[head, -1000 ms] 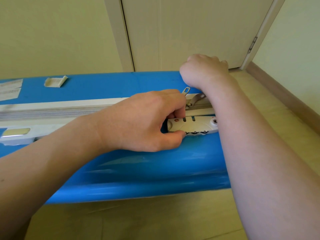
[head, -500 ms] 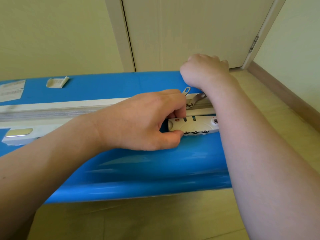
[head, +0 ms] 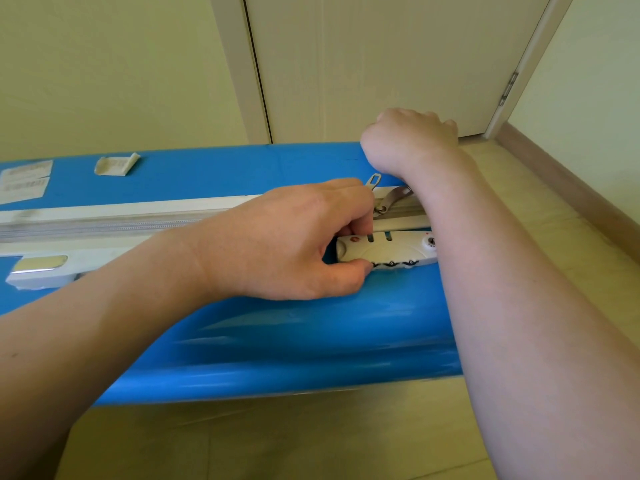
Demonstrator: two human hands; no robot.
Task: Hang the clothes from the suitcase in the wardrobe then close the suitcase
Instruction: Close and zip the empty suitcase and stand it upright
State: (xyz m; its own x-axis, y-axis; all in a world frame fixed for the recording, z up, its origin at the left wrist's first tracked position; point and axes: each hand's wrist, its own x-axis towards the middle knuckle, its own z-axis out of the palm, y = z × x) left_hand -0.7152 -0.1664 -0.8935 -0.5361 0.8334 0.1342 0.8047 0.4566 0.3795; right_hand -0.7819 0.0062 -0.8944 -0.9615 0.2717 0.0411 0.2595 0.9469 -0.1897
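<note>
No change across the last second — the left hand [head: 291,244] still pinches the combination lock [head: 384,252] on the zipped blue suitcase [head: 277,341]. The right hand [head: 408,140], at 1 o'clock, grips the suitcase's far edge. Closing looks nearly complete.

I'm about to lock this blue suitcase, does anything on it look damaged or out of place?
Two zipper pulls lie loose above the white combination lock, not seated in its slots. On the suitcase, a torn sticker remnant curls up near the far edge. No other damage shows.
</note>
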